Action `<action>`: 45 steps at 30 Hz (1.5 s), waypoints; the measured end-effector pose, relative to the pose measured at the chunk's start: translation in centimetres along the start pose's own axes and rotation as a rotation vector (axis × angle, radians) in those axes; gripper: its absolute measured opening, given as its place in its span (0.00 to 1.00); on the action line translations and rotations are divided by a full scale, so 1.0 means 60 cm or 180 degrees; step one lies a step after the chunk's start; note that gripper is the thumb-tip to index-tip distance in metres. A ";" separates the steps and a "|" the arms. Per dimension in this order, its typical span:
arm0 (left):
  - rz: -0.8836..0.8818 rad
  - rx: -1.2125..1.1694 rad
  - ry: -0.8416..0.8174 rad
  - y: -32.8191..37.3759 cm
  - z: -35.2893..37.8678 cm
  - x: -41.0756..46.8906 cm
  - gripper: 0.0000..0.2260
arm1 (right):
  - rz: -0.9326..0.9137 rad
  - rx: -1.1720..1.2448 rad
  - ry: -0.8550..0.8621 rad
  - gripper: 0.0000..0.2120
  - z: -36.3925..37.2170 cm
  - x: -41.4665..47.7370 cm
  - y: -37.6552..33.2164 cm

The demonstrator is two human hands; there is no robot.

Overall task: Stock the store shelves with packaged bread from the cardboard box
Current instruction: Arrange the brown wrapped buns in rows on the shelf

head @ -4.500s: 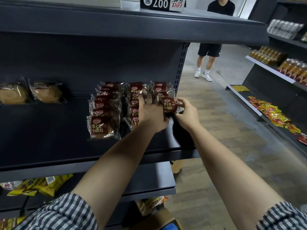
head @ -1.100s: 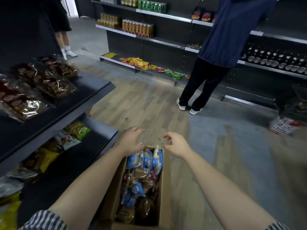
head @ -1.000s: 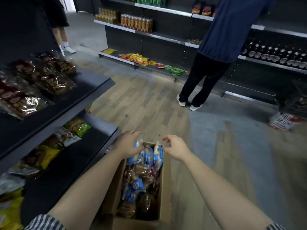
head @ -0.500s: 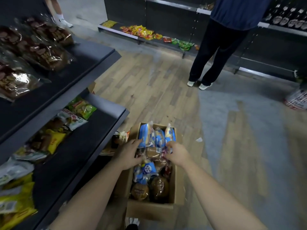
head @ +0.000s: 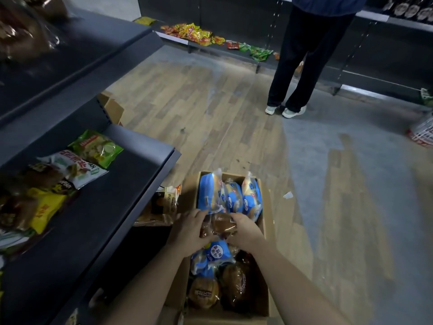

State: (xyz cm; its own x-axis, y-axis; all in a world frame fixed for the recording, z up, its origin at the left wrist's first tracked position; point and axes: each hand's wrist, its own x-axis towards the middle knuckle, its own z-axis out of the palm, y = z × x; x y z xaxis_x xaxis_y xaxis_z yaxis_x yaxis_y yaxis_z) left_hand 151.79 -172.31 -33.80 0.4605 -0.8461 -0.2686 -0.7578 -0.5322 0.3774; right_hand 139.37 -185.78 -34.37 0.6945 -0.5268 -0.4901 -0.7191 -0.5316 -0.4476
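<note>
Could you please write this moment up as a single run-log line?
phase: pick from cardboard box | left hand: grips clear-wrapped bread pack | right hand: grips same pack | blue bread packs: upright at box's far end

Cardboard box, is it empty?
No, the cardboard box holds blue bread packs, and the left hand and right hand grip a brown bun pack.

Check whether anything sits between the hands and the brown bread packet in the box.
Nothing visible does. The left hand and the right hand grip the brown bread packet, lying atop the others in the cardboard box; the blue packets stand beyond it, not over it.
</note>
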 end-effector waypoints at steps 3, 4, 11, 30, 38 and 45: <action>0.0013 0.0081 0.0068 -0.012 0.021 0.009 0.34 | 0.0048 -0.0102 0.0121 0.33 0.023 0.016 0.009; 0.0019 0.0115 0.0067 -0.016 0.025 0.011 0.34 | 0.0101 -0.0153 0.0153 0.37 0.030 0.022 0.014; 0.0083 0.0123 -0.0001 -0.017 0.028 0.020 0.36 | 0.0218 -0.0435 0.0414 0.25 0.035 0.029 0.025; 0.0544 -0.0843 0.0460 0.135 -0.206 -0.048 0.32 | -0.0121 0.1063 0.0799 0.16 -0.228 -0.154 -0.078; 0.0565 -0.1614 0.0575 0.185 -0.304 -0.050 0.12 | -0.0425 0.1821 0.1046 0.20 -0.306 -0.227 -0.105; -0.0124 -0.3231 0.0263 0.196 -0.344 -0.057 0.17 | -0.0571 0.2059 0.1094 0.30 -0.329 -0.261 -0.114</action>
State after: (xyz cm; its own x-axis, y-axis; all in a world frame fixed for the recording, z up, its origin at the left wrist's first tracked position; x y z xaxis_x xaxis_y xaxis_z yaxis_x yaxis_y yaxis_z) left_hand 150.84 -176.30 -10.13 0.5361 -0.8066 -0.2490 -0.0096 -0.3008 0.9536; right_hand 133.87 -186.99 -8.87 0.6946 -0.7025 -0.1549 -0.3917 -0.1888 -0.9005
